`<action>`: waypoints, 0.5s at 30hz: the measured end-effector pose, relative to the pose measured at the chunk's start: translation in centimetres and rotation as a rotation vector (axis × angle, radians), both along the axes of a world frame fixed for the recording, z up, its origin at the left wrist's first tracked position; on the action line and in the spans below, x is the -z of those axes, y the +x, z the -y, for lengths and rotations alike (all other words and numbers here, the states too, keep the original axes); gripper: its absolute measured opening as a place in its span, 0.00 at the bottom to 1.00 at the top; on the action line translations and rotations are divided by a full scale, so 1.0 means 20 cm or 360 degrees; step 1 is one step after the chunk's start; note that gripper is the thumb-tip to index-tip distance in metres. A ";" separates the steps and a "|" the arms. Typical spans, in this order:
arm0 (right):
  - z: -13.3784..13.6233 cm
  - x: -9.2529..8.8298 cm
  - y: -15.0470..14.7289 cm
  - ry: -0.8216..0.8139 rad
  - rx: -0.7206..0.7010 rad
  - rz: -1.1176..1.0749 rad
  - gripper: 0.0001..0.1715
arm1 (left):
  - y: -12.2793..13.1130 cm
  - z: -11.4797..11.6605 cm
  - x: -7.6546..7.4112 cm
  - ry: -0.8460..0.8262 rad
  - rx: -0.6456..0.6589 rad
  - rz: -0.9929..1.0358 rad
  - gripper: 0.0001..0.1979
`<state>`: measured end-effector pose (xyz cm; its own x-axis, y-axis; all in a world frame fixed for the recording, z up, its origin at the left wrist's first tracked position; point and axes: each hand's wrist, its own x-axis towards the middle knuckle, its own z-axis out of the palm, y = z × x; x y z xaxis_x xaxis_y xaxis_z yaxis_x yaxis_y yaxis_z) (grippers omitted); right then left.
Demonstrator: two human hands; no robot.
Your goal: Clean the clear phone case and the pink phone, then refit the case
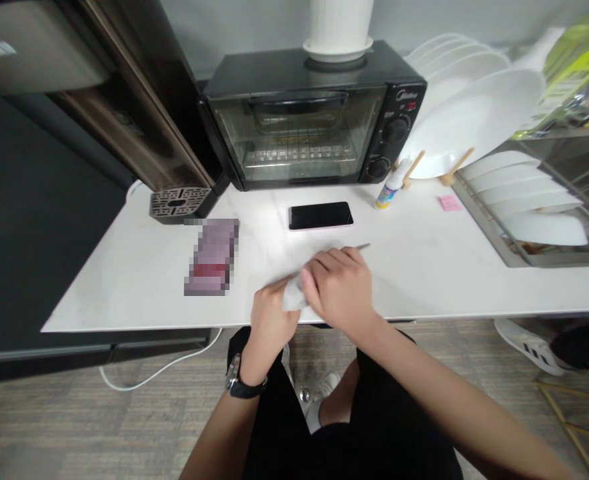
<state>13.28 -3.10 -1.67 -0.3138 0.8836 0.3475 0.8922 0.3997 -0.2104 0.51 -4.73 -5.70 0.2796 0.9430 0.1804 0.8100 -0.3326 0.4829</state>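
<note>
Both my hands are together over the front edge of the white counter [139, 293]. My left hand [273, 317], with a watch on its wrist, is closed; what its fingers grip is hidden. Just to its right, my right hand [342, 287] is wrapped round a piece of white tissue [293, 294], which shows between the two hands. A thin grey pointed tip [363, 247] sticks out beyond the right knuckles, and the rest of that thing is covered. Behind the hands a phone [320, 216] lies flat with its dark screen up.
A toaster oven [299, 133] carrying a white pot [341, 27] stands at the back. Left are a drink machine [179, 201] and a blurred-out purple item [214, 250]. Rightward are a small bottle [390, 187], pink notes [449, 203], racked plates [469, 120] and a sink [504, 247].
</note>
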 end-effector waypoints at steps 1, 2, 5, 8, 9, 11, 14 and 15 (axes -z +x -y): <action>0.03 0.00 -0.03 -0.0019 -0.0060 -0.0010 0.18 | -0.01 0.00 0.02 -0.0003 0.0000 0.0013 0.07; 0.05 0.00 -0.06 -0.0037 -0.0120 -0.0019 0.17 | -0.02 0.00 0.04 -0.0004 -0.0005 0.0021 0.07; 0.08 -0.01 -0.08 -0.0075 -0.0275 -0.0008 0.18 | -0.03 0.00 0.07 -0.0002 -0.0016 0.0018 0.07; 0.05 0.00 -0.02 -0.0076 -0.0349 0.0039 0.19 | -0.01 0.00 0.05 -0.0005 0.0004 0.0010 0.08; 0.03 0.01 0.01 -0.0069 -0.0339 0.0056 0.19 | 0.00 0.00 0.03 -0.0007 0.0012 0.0004 0.08; -0.02 0.01 0.08 -0.0044 -0.0233 0.0070 0.18 | 0.02 0.00 -0.02 -0.0007 0.0024 -0.0006 0.09; -0.08 0.01 0.16 -0.0007 0.0013 0.0031 0.18 | 0.05 0.01 -0.10 -0.0015 0.0067 0.0039 0.09; -0.09 0.02 0.17 -0.0001 0.0073 0.0010 0.18 | 0.05 0.01 -0.11 -0.0019 0.0080 0.0055 0.09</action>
<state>16.73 -1.39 -1.97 -0.2755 0.8972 0.3450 0.9108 0.3585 -0.2048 1.55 -4.86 -3.47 0.3204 0.9301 0.1798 0.7753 -0.3665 0.5143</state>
